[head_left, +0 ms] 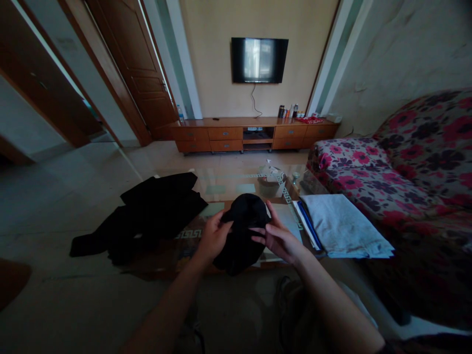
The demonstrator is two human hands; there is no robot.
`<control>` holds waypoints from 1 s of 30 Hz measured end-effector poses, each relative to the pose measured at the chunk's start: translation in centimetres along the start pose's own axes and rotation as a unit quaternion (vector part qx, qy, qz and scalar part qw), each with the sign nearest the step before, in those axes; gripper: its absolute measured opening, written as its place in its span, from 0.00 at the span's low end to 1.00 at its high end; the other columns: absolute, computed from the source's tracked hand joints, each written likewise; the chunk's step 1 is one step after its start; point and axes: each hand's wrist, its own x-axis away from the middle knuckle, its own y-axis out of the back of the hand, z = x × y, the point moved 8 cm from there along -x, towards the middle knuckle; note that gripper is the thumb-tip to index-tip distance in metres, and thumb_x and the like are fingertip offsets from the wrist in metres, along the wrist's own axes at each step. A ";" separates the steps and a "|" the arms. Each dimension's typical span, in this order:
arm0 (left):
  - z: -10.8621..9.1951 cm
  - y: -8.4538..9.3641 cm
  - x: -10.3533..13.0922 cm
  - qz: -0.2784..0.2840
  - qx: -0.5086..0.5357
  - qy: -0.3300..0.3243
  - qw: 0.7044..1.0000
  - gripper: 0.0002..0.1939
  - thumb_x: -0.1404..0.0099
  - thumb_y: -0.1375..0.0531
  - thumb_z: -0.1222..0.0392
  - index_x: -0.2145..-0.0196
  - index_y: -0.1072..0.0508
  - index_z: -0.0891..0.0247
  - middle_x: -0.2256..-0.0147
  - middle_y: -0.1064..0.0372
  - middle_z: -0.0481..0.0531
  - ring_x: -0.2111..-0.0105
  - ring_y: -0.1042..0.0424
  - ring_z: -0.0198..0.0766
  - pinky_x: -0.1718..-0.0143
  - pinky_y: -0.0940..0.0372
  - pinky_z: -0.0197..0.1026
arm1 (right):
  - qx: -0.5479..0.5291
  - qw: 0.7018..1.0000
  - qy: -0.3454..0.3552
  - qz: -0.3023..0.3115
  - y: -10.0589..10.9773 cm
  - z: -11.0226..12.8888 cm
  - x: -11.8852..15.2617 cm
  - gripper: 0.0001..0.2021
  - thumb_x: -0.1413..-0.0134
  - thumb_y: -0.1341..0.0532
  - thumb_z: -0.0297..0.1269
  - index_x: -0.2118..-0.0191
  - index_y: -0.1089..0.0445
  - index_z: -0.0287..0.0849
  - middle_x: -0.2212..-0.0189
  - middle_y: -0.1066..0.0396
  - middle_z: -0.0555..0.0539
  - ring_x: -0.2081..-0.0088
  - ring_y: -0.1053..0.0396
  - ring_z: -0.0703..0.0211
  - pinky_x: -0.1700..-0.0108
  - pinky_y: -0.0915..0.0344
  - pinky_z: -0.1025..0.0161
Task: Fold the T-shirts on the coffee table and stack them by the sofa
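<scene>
A black cloth item (245, 211), bunched and rounded at the top, is held up over the near side of the glass table (191, 233). My left hand (214, 236) grips its left edge, thumb on the near side. My right hand (278, 235) holds its right edge between thumb and fingers. The item's lower part hangs below my hands; its exact shape is too dark to tell. Black clothing (147, 216) lies spread over the table's left side. A folded light blue cloth (342, 223) rests at the right, with blue and white layers along its left edge.
Behind the black item stands a bin (268, 184) with a white liner. A small glass jar (295, 177) is near the table's far right corner. The flowered sofa (368, 182) borders the right side. Farther back are a low wooden cabinet (224, 133) and a wall television (259, 60).
</scene>
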 end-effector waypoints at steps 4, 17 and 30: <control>0.3 0.1 0.2 -0.038 0.213 0.059 0.975 0.18 0.38 0.34 0.54 0.50 0.25 0.60 0.50 0.24 0.56 0.52 0.24 0.46 0.54 0.27 0.52 | 0.107 0.992 0.033 -0.049 1.1 -0.5 -0.2 0.59 0.54 0.24 0.35 0.27 0.62 0.71 0.40 0.33 0.48 0.42 0.31 0.52 0.42 0.33 0.48; 0.8 -2.2 0.9 0.052 0.035 0.056 0.996 0.18 0.38 0.34 0.51 0.52 0.19 0.62 0.54 0.21 0.55 0.50 0.25 0.54 0.48 0.32 0.49 | 0.147 0.965 0.113 -0.187 3.5 0.4 -1.3 0.11 0.47 0.30 0.46 0.62 0.28 0.49 0.67 0.25 0.53 0.65 0.29 0.59 0.62 0.32 0.64; 3.6 4.8 -0.5 -0.241 0.017 0.069 0.968 0.16 0.39 0.37 0.54 0.54 0.29 0.60 0.56 0.28 0.51 0.58 0.28 0.38 0.56 0.34 0.39 | 0.075 0.959 0.114 -0.248 5.0 1.5 -0.5 0.14 0.49 0.31 0.47 0.58 0.27 0.49 0.63 0.23 0.52 0.64 0.28 0.59 0.66 0.34 0.65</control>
